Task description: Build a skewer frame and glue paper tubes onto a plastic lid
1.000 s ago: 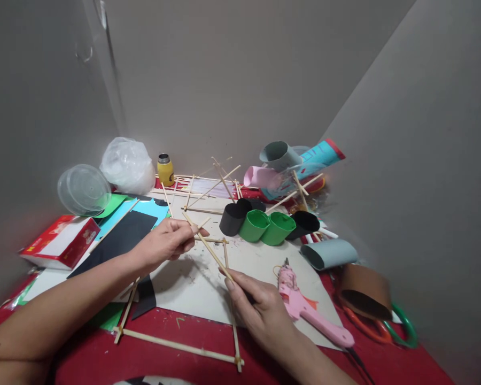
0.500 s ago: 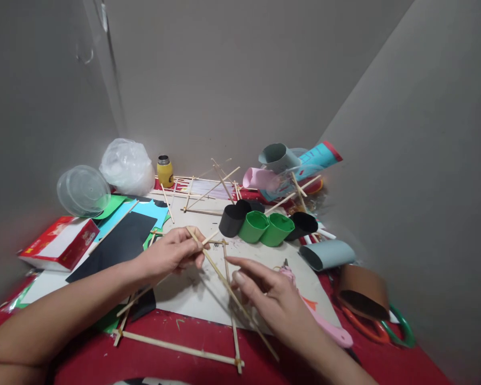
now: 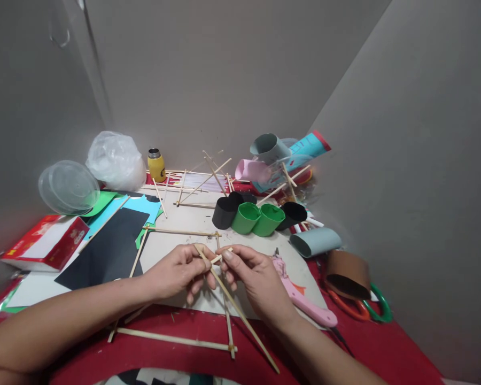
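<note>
Crossing near one end, two slender, straight, pale wooden sticks [image 3: 245,319] are held above a four-sided stick frame [image 3: 172,339] on the red counter [image 3: 369,347]. The left hand [image 3: 184,271] pinches the crossing; the right hand [image 3: 254,278] grips a protruding tip.

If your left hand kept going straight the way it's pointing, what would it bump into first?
Probably your right hand: its fingertips are just ahead of the left hand, by the crossed sticks that hand is pinching. Depth is hard to judge from one view, though.
</note>
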A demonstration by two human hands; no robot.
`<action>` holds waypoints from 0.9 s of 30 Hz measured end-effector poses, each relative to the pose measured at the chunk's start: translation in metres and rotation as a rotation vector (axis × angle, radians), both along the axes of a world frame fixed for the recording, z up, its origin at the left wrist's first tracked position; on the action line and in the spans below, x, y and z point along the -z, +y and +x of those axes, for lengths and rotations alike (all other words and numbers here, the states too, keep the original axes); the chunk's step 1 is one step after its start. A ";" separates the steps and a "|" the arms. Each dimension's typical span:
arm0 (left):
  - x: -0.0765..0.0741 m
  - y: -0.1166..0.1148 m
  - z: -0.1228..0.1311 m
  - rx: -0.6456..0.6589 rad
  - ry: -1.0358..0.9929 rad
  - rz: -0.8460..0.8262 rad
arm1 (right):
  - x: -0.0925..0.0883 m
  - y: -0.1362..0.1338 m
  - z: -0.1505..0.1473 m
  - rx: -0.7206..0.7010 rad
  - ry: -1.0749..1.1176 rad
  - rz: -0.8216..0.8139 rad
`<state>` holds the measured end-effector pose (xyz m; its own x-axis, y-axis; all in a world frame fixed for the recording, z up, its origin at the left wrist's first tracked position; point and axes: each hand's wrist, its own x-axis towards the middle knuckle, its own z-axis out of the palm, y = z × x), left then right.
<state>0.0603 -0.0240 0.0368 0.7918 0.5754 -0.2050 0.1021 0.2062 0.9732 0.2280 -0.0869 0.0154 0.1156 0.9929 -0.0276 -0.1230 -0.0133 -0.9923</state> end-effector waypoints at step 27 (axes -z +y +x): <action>-0.004 0.006 -0.006 0.015 -0.019 -0.161 | 0.000 -0.007 -0.006 -0.216 0.009 -0.158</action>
<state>0.0539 -0.0185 0.0406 0.8047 0.5244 -0.2782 0.0880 0.3581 0.9295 0.2221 -0.0941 0.0156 -0.0993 0.9778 -0.1845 -0.1093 -0.1950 -0.9747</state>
